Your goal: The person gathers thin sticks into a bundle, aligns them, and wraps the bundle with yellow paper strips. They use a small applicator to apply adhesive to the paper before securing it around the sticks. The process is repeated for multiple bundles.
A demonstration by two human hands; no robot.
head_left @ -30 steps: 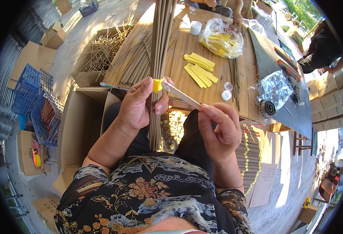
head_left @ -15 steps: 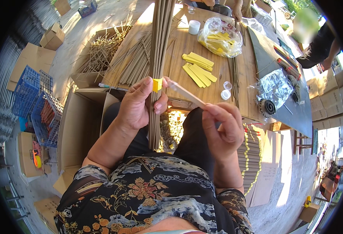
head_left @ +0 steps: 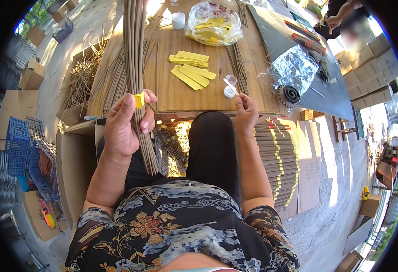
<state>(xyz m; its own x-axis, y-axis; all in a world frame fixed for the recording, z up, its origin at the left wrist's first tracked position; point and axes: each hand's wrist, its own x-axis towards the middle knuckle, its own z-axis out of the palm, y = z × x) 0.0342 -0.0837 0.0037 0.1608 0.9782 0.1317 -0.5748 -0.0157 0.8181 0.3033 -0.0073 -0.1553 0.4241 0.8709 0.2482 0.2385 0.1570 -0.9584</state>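
Observation:
My left hand (head_left: 121,131) grips a long bundle of brown incense sticks (head_left: 134,50), tilted slightly with its upper end past the table. A yellow paper strip (head_left: 139,100) sits at the bundle beneath my thumb and fingers, one end standing off. Between thumb and fingers, my right hand (head_left: 247,113) pinches a pale flat wooden stick (head_left: 231,86). The stick's far end is over a small round white pot (head_left: 229,92) near the table's front edge. Loose yellow paper strips (head_left: 192,76) lie in two groups between the hands, farther in.
On the wooden table (head_left: 171,97) are a clear bag of yellow strips (head_left: 213,25), a white jar (head_left: 178,21) and loose sticks. Crumpled clear plastic (head_left: 294,68) lies to the right. Banded bundles (head_left: 278,158) rest below right; an open cardboard box (head_left: 79,167) stands left. Another person's hand (head_left: 334,21) shows far right.
My right hand has drawn the flat stick away from the yellow strip, rightward to the small white pot. The left hand keeps hold of the bundle. The whole view has shifted.

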